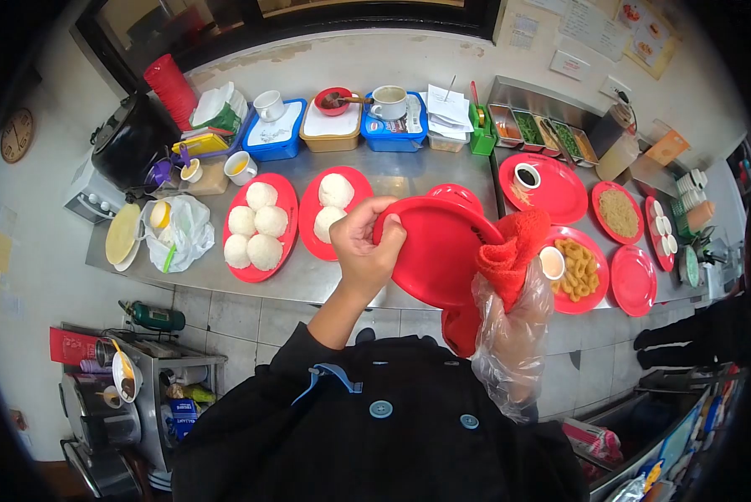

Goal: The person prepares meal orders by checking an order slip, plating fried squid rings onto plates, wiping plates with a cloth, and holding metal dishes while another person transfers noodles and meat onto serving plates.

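A red plate [434,251] is held up in front of me, above the near edge of the steel counter. My left hand [369,244] grips its left rim, thumb on the face. At the right rim, my right hand [517,322], in a clear plastic glove, holds a red cloth [516,255] against the plate; its fingers are mostly covered by the cloth. Behind the raised plate is another red plate [457,196], partly hidden. Left of it, a red oval plate [360,184] bears white rice mounds, and a second oval plate [290,194] carries several more.
On the right lie red plates with fried rings [578,269], noodles [617,212] and a cup of dark sauce [527,175]. Blue tubs [276,146] and a condiment tray [529,128] line the back. A plastic bag [187,233] sits at left.
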The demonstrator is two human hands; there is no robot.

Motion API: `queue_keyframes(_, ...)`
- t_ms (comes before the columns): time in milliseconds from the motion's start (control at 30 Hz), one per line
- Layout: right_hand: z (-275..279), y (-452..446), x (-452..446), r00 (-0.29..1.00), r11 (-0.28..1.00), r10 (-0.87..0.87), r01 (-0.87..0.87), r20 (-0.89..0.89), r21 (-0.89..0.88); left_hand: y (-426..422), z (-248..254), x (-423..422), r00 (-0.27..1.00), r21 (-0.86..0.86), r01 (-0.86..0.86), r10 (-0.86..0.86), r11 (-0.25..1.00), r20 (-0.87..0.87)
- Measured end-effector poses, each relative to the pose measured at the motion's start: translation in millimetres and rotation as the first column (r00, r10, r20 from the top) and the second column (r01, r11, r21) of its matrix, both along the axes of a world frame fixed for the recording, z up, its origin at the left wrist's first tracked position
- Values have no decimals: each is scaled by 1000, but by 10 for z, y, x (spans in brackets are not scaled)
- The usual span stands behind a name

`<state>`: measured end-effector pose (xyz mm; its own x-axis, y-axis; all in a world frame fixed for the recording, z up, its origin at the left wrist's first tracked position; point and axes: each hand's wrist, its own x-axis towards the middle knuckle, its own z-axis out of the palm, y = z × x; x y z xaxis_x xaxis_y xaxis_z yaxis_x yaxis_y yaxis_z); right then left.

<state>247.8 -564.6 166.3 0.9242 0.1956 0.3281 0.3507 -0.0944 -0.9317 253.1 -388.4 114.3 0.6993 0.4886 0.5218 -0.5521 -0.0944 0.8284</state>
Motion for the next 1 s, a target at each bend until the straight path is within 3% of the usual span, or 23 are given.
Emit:
queue_keyframes(100,-11,16,-23,999,998,9,-6,-46,61,20,-18,-23,1000,12,-9,9,1000,4)
queue_keyframes(267,-43,24,-6,990,999,-33,37,138,-29,-1,-5,-44,1000,13,-10,10,1000,4)
queue_keyframes(400,-12,48,-33,991,999,-37,39,132,-12,31,-58,-62,1000,17,-8,8,1000,-2)
queue_keyframes(467,-21,24,-35,1000,1000,12,-12,-4,19,30,-40,-58,1000,-6,8,-8,1000,22)
queue_keyframes(600,-15,20,-36,999,1000,-9,11,45,-28,5,-29,-45,1000,6,-19,19,1000,-3)
queue_keyframes(900,-52,12,-12,998,999,16,-13,-60,39,51,-83,-22,999,-18,-5,6,1000,36)
queue_keyframes(967,-127,-24,24,991,994,56,-44,124,-102,57,-86,-19,1000,-36,3,-2,999,27)
queue_keyframes(1000,-139,-25,32,991,994,56,-43,124,-102,68,-92,-16,1000,-36,3,-2,999,27)
